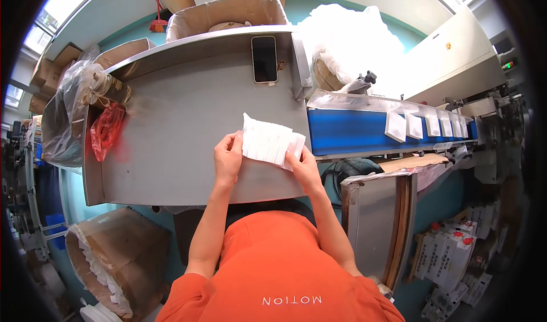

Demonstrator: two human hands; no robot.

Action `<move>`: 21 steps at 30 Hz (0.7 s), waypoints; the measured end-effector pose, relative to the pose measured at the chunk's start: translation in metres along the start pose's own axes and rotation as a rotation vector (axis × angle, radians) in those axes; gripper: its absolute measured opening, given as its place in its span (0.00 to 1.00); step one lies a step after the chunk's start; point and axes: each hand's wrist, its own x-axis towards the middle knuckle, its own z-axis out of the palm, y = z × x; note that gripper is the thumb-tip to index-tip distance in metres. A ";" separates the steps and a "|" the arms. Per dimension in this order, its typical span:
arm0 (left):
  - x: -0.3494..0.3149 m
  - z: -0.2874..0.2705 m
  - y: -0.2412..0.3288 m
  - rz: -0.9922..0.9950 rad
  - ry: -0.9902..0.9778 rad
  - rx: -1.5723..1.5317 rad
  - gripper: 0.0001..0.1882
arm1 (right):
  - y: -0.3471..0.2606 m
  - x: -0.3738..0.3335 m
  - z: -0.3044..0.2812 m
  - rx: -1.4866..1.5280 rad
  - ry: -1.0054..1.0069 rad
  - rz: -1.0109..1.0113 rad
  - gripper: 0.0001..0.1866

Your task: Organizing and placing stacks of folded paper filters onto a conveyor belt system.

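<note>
A row of white folded paper pieces, like napkins pressed side by side [266,142], is held between my two hands over the grey metal table [176,111]. My left hand [228,157] grips its left end, thumb and fingers closed. Around the right end, my right hand [305,167] is closed with the thumb on top. The row tilts slightly, its right end lower and stepped. To the right, similar white folded pieces [395,127] stand spaced along a blue conveyor belt [336,133] that meets the table's edge.
A phone [264,60] lies at the table's far side. A red plastic bag [107,130] and a wrapped roll [108,87] sit at its left edge. Behind stands a lined carton [228,19]; a large carton [122,253] is below left. White plastic sheeting [359,37] bulges behind the conveyor.
</note>
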 end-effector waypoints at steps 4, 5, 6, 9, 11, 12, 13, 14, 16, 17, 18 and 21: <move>-0.015 0.018 0.012 0.004 -0.168 0.141 0.32 | -0.011 -0.007 0.005 -0.033 -0.067 -0.006 0.17; -0.027 0.019 0.025 0.063 -0.200 0.407 0.48 | -0.010 -0.005 -0.001 -0.021 -0.136 0.015 0.17; -0.032 0.020 0.021 0.119 -0.188 0.443 0.50 | 0.003 0.000 -0.011 0.048 -0.107 0.026 0.16; -0.042 0.028 0.027 0.049 -0.206 0.418 0.49 | 0.010 0.003 -0.028 0.377 0.271 0.072 0.17; -0.043 0.031 0.026 0.016 -0.235 0.380 0.48 | 0.010 0.006 -0.038 0.401 0.287 0.176 0.27; -0.043 0.034 0.021 0.017 -0.242 0.378 0.48 | 0.018 0.006 -0.041 0.268 0.194 0.188 0.28; -0.045 0.036 0.013 0.036 -0.288 0.344 0.48 | 0.008 -0.001 -0.027 0.011 0.194 0.125 0.29; -0.048 0.038 0.005 0.056 -0.333 0.310 0.47 | 0.020 0.002 -0.018 -0.127 0.143 -0.104 0.28; -0.052 0.044 0.007 0.048 -0.319 0.289 0.48 | 0.005 -0.005 0.001 -0.143 0.135 -0.107 0.24; -0.054 0.047 0.010 0.043 -0.303 0.267 0.48 | 0.006 -0.005 -0.002 -0.046 0.105 -0.078 0.23; -0.054 0.047 0.011 0.044 -0.303 0.267 0.48 | 0.008 -0.003 -0.005 0.049 0.069 -0.050 0.22; -0.054 0.047 0.013 0.096 -0.242 0.304 0.49 | 0.009 -0.009 -0.022 0.078 0.003 0.081 0.21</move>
